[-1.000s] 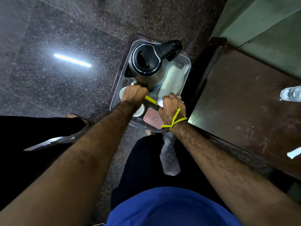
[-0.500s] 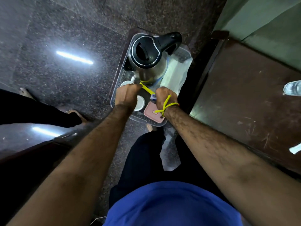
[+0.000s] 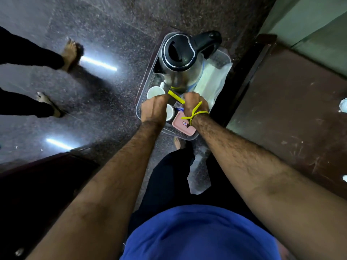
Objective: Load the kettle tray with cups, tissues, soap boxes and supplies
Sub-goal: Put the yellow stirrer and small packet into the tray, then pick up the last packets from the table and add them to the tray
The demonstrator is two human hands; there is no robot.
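A clear perforated kettle tray (image 3: pixel 149 79) carries a steel kettle with a black lid (image 3: pixel 178 53). A pack of tissues in plastic (image 3: pixel 210 81) lies to the kettle's right. Two white cups (image 3: pixel 155 91) (image 3: pixel 170 112) stand at the near left and a pink soap box (image 3: pixel 183 126) at the near corner. My left hand (image 3: pixel 153 109) is a closed fist above the nearer cup. My right hand (image 3: pixel 195 104), with a yellow thread on its wrist, is closed on a thin yellow stick packet (image 3: pixel 175 96) that slants between the hands. A small blue-white packet (image 3: pixel 178 107) shows under it.
A scratched brown wooden table (image 3: pixel 291 109) fills the right side, with a clear bottle (image 3: pixel 343 106) at its far edge. Another person's bare feet (image 3: pixel 70 53) (image 3: pixel 48 104) stand on the dark stone floor at left. A dark cabinet (image 3: pixel 47 184) is near left.
The view has swung, so the tray sits higher in frame and the other person's feet show at left. The far cup is now uncovered and the yellow packet points further towards the kettle.
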